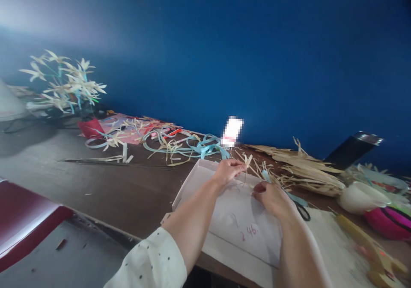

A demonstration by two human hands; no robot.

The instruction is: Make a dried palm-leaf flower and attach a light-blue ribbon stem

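My left hand (228,169) is over the far edge of a white cardboard box lid (192,185), its fingers pinched on a small pale straw piece (248,160). My right hand (269,196) is just to the right, fingers curled closed on the thin lower end of the same straw piece. A light blue strip (266,175) lies just behind my right hand. The lid bears faint red writing.
Dried straw strips (302,166) are piled at the right, with a white bowl (359,196) and a pink container (390,221). Scissors (302,211) lie by my right wrist. Blue ribbon (192,144) and straw flowers (64,84) sit at the back left, against a blue wall.
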